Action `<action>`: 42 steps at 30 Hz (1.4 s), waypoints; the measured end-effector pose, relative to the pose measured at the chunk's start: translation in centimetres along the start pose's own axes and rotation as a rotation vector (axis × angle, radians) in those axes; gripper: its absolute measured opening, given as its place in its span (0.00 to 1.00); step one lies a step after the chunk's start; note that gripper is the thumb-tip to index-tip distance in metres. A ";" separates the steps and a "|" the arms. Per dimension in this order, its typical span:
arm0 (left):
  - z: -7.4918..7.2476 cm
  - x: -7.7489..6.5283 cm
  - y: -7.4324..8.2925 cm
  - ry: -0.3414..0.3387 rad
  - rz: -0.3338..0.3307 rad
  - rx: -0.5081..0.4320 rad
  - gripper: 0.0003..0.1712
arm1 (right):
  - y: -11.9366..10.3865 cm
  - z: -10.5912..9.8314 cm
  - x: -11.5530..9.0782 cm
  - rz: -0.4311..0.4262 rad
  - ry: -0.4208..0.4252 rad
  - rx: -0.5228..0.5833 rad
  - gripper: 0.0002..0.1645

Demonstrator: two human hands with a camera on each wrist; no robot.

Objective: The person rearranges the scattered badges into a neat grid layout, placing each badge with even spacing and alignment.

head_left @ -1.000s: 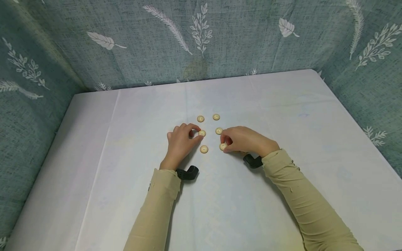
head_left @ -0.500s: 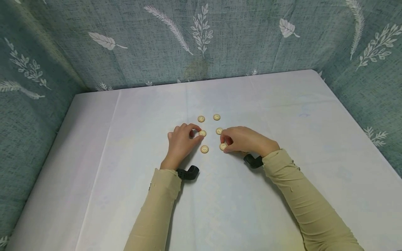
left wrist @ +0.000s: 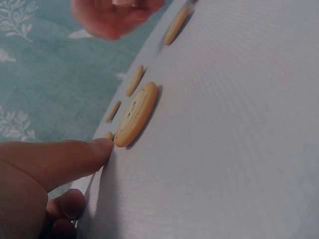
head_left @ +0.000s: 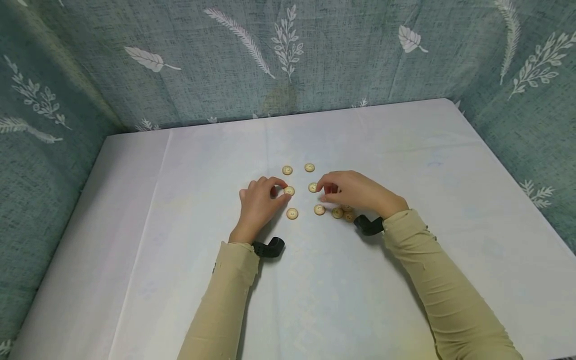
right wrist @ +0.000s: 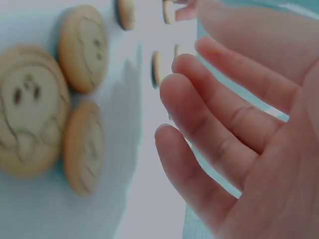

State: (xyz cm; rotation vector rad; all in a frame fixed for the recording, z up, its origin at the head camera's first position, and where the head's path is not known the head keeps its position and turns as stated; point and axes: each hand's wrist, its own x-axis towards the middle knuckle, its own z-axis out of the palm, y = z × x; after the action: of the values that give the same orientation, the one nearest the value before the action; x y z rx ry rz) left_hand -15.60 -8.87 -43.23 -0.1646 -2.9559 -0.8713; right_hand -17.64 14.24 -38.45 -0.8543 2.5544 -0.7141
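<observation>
My left hand [head_left: 261,207] pinches a round wooden button [head_left: 290,191] between thumb and forefinger on the table. In the left wrist view its thumb [left wrist: 75,159] hides most of that button, and a nearer button [left wrist: 137,114] lies beside the thumb tip. My right hand [head_left: 353,190] hovers beside another button [head_left: 312,187], its thumb and forefinger apart. Just below sits a button [head_left: 319,209] that nothing touches. In the right wrist view the fingers [right wrist: 189,114] are spread loosely and hold nothing.
Two more buttons lie at the far end of the rows, one at left [head_left: 287,170] and one at right [head_left: 309,167]. A small cluster of buttons [head_left: 337,213] is under the right wrist. White cloth covers the table [head_left: 202,175]; a green leaf-print curtain [head_left: 180,90] surrounds it.
My right hand has let go of the lower right button and moved up and slightly right, uncovering the cluster under it. The left hand stays where it was.
</observation>
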 end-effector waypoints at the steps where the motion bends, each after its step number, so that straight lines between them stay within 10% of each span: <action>1: 0.0 0.0 0.0 0.001 0.000 0.001 0.14 | 0.1 -0.2 -0.1 -0.006 0.011 0.004 0.16; 24: 0.1 -0.1 -0.2 -0.002 -0.002 -0.007 0.13 | 0.8 -1.2 -1.1 0.117 -0.213 -0.030 0.16; 42: 0.1 0.0 0.0 0.005 0.008 -0.001 0.14 | 0.8 -0.4 -0.6 0.118 -0.171 -0.134 0.10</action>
State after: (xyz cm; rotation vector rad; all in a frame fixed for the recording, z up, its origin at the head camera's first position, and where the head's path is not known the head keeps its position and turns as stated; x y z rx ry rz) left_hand -15.56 -8.80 -43.26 -0.1735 -2.9484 -0.8704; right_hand -17.71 15.35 -38.48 -0.7631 2.4954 -0.4193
